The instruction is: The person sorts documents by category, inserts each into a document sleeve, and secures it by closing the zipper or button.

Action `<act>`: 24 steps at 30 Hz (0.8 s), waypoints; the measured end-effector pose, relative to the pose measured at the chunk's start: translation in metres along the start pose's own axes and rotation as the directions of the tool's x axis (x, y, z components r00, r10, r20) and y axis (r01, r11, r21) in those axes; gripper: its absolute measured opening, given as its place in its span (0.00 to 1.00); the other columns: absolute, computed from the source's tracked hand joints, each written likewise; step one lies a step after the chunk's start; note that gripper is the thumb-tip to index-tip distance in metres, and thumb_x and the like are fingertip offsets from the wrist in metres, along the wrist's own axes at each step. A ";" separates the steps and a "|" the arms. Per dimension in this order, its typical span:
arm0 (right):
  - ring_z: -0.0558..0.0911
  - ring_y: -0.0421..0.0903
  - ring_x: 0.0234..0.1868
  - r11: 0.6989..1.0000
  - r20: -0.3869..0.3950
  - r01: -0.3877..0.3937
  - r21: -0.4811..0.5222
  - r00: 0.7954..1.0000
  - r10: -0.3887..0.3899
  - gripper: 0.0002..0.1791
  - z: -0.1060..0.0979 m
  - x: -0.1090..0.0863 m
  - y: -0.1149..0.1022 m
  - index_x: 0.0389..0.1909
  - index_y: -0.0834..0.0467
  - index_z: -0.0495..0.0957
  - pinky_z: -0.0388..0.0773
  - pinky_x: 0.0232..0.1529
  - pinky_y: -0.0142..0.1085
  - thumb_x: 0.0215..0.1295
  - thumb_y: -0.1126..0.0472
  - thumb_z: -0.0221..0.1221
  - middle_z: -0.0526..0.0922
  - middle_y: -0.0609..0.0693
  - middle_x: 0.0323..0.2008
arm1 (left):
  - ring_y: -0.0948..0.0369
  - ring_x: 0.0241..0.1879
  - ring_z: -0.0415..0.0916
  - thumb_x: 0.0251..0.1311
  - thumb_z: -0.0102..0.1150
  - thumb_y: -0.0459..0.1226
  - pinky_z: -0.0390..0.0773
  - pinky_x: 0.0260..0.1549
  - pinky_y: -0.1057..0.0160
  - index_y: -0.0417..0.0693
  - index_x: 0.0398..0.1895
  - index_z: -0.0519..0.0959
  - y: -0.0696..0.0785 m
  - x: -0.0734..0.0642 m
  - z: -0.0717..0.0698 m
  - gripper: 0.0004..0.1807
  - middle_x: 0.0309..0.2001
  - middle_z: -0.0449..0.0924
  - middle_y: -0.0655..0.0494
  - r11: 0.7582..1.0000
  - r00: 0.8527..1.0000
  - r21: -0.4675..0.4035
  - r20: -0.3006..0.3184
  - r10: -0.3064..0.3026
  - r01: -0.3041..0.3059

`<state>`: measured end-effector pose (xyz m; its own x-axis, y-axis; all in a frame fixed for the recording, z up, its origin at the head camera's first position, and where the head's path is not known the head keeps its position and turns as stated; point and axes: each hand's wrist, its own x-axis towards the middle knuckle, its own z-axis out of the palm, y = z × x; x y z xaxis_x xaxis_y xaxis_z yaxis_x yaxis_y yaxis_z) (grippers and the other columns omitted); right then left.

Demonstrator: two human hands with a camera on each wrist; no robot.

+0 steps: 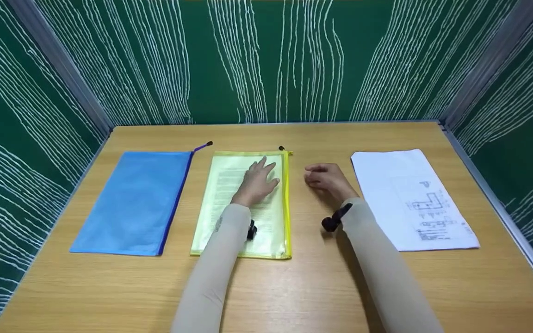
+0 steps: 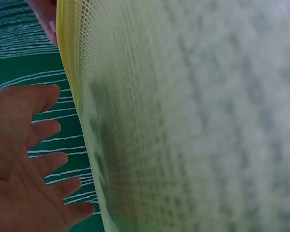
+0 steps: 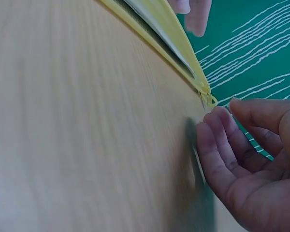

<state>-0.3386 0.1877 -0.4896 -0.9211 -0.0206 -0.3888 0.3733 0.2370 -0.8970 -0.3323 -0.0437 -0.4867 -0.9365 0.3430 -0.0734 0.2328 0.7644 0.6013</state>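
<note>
A yellow mesh zip pouch (image 1: 204, 231) lies flat in the middle of the table, with printed paper showing through it. Its zip edge (image 1: 287, 208) runs along the right side, and a small black pull tab sits at the far right corner. Over the pouch's upper half is my left hand (image 1: 255, 185), its fingers spread and gripping nothing. My right hand (image 1: 329, 179) is just right of the zip edge, fingers loosely bent and holding nothing. In the right wrist view, a gap along the yellow edge (image 3: 183, 36) shows white paper inside.
To the left lies a blue zip pouch (image 1: 130, 203) with a dark blue zip edge. A stack of white paper (image 1: 382, 185) with a printed drawing lies on the right. Green panels with white lines (image 1: 266, 60) enclose the wooden table (image 1: 266, 296) at the back and sides.
</note>
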 end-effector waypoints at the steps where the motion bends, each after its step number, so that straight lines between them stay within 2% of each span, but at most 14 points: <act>1: 0.78 0.46 0.53 1.000 -0.006 -0.006 -0.002 1.000 0.006 0.20 0.000 0.001 -0.001 0.58 0.56 0.75 0.77 0.57 0.36 0.66 0.62 0.58 0.75 0.53 0.58 | 0.49 0.77 0.35 0.70 0.48 0.50 0.41 0.73 0.44 0.56 0.75 0.56 0.000 0.001 -0.001 0.32 0.78 0.40 0.51 0.999 1.000 0.040 0.001 -0.008 0.008; 3: 0.77 0.47 0.52 1.000 -0.024 -0.015 -0.020 1.000 0.014 0.19 -0.001 0.004 -0.002 0.58 0.55 0.75 0.77 0.57 0.37 0.66 0.62 0.58 0.75 0.52 0.58 | 0.50 0.77 0.30 0.70 0.47 0.52 0.35 0.73 0.43 0.58 0.76 0.52 0.000 0.003 -0.002 0.34 0.78 0.36 0.53 0.994 1.000 0.106 0.006 -0.014 0.013; 5: 0.77 0.47 0.52 0.999 -0.044 -0.014 -0.041 0.999 0.012 0.19 -0.001 0.007 -0.003 0.57 0.55 0.75 0.77 0.56 0.37 0.65 0.62 0.57 0.75 0.52 0.57 | 0.50 0.77 0.29 0.70 0.45 0.53 0.33 0.73 0.42 0.60 0.77 0.49 -0.001 0.006 -0.002 0.35 0.78 0.35 0.53 0.987 1.000 0.161 0.013 -0.017 0.015; 8: 0.77 0.48 0.51 0.997 -0.066 -0.008 -0.083 0.998 0.002 0.18 -0.001 0.011 -0.004 0.57 0.55 0.75 0.77 0.55 0.38 0.67 0.61 0.56 0.75 0.53 0.56 | 0.50 0.77 0.30 0.70 0.43 0.56 0.33 0.72 0.41 0.60 0.77 0.46 -0.005 0.009 -0.003 0.37 0.78 0.34 0.53 0.973 1.000 0.230 0.024 -0.019 0.013; 11: 0.76 0.48 0.51 0.995 -0.072 -0.005 -0.104 0.997 -0.002 0.17 -0.002 0.015 -0.006 0.57 0.55 0.75 0.76 0.54 0.38 0.69 0.59 0.55 0.75 0.53 0.56 | 0.50 0.77 0.30 0.70 0.40 0.57 0.35 0.73 0.41 0.60 0.77 0.44 -0.006 0.011 -0.004 0.37 0.78 0.33 0.54 0.960 0.997 0.277 0.053 -0.049 0.032; 17: 0.75 0.49 0.52 0.991 -0.074 0.033 -0.133 0.996 -0.044 0.16 -0.002 0.025 -0.008 0.56 0.56 0.75 0.75 0.57 0.39 0.69 0.60 0.55 0.75 0.54 0.56 | 0.49 0.77 0.30 0.72 0.36 0.57 0.38 0.73 0.42 0.57 0.78 0.42 -0.008 0.010 -0.005 0.37 0.78 0.31 0.53 0.942 0.981 0.329 0.146 -0.124 0.069; 24: 0.76 0.52 0.55 0.961 -0.045 0.160 -0.225 0.984 -0.174 0.16 0.005 0.035 -0.010 0.56 0.61 0.76 0.75 0.59 0.44 0.69 0.64 0.53 0.76 0.58 0.57 | 0.49 0.77 0.29 0.72 0.35 0.58 0.36 0.73 0.44 0.57 0.78 0.43 -0.012 0.008 -0.004 0.37 0.78 0.31 0.53 0.944 0.975 0.320 0.174 -0.140 0.078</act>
<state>-0.3739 0.1801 -0.4955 -0.9761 -0.0175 -0.2168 0.1868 0.4427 -0.8770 -0.3438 -0.0522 -0.4907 -0.8998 0.3225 -0.2939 0.2306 0.9233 0.3072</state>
